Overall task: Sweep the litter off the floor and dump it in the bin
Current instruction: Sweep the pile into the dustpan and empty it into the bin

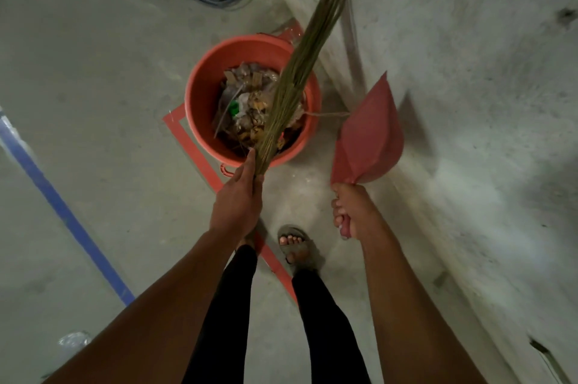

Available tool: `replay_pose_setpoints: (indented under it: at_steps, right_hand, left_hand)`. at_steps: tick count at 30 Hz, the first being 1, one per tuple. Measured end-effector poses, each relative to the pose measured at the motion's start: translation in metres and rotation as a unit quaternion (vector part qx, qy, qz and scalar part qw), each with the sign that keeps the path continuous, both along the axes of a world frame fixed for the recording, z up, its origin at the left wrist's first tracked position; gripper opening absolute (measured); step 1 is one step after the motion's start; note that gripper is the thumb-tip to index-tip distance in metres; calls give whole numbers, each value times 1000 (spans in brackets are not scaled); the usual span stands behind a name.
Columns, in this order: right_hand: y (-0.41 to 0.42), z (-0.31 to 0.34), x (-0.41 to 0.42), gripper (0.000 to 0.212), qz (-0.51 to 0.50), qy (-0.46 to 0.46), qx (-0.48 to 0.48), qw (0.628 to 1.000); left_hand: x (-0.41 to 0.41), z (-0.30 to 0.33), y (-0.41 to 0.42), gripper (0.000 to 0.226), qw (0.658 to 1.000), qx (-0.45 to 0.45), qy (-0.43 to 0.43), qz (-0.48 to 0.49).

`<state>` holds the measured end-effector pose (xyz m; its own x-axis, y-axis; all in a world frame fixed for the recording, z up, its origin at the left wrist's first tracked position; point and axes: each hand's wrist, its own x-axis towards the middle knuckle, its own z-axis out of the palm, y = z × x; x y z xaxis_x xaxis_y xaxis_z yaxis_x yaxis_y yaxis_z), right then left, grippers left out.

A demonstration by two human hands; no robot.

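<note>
The left hand (237, 196) grips the bound end of a broom (300, 71), whose bristles slant up across the orange bin (203, 92) toward the wall (469, 39). The right hand (350, 211) is clenched round the handle of a red dustpan (369, 133), held just right of the bin. Litter (247, 111) lies inside the bin, which stands on the floor (93, 71) within a red tape outline (184, 136).

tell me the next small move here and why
Probably step back from the bin and look for leftover litter. The dustpan in the right hand is held off to the bin's right, its inside hidden, the broom in the left hand crosses over the bin, and litter already lies inside it.
</note>
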<state>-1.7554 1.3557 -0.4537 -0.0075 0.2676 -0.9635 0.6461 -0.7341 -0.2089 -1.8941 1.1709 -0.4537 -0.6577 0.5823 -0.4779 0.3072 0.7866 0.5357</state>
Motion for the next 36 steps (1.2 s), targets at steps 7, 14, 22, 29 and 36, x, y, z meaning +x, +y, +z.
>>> replay_pose_setpoints:
  at_steps: [7, 14, 22, 29, 36]
  right_hand:
    - [30, -22, -29, 30, 22, 38, -57, 997]
    - [33, 9, -37, 34, 25, 107, -36, 993]
    - [-9, 28, -71, 21, 87, 143, -61, 984]
    - [-19, -13, -125, 33, 128, 82, -182, 971]
    - [6, -22, -148, 36, -53, 143, -334, 930]
  left_hand:
    - [20, -18, 27, 61, 999, -22, -14, -24]
    - [28, -17, 30, 60, 999, -21, -48, -11]
    - [22, 10, -8, 61, 995, -25, 20, 95]
    - [-18, 2, -59, 64, 982, -75, 93, 148]
    - [-58, -4, -94, 62, 969, -50, 108, 214]
